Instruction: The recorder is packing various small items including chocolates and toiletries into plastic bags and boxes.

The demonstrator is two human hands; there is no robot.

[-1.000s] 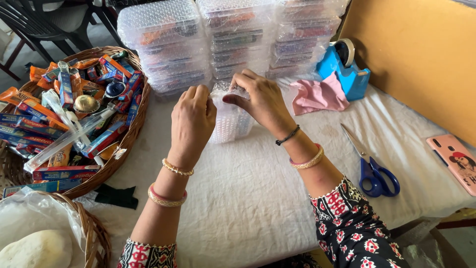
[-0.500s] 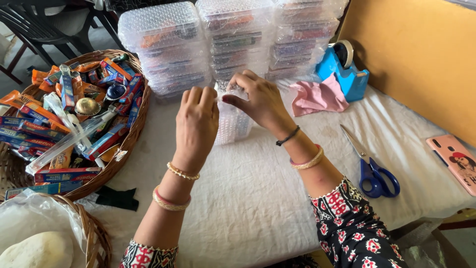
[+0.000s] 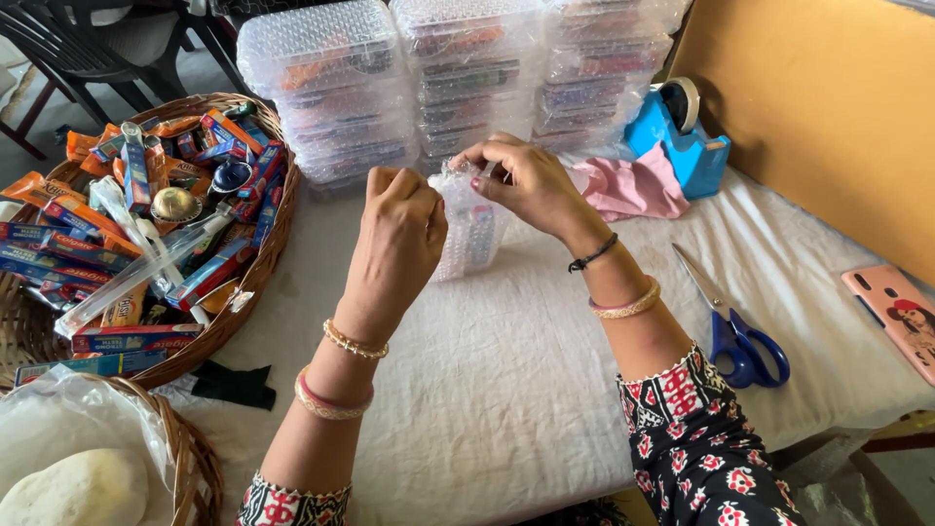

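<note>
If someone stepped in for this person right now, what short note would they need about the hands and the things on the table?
Left hand: closed on the left side of a small bubble-wrapped packet standing on the white cloth.
Right hand: pinching the wrap at the packet's top.
Done: three stacks of wrapped packs sit behind.
Left: the top of the wrap looks unsealed; loose boxes and tubes fill the wicker basket at left.
Nearby: blue tape dispenser, pink cloth, blue-handled scissors, phone.

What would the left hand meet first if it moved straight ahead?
Probably the bubble-wrapped pack that both hands hold; the left hand already touches it. Behind it stand the wrapped stacks.
</note>
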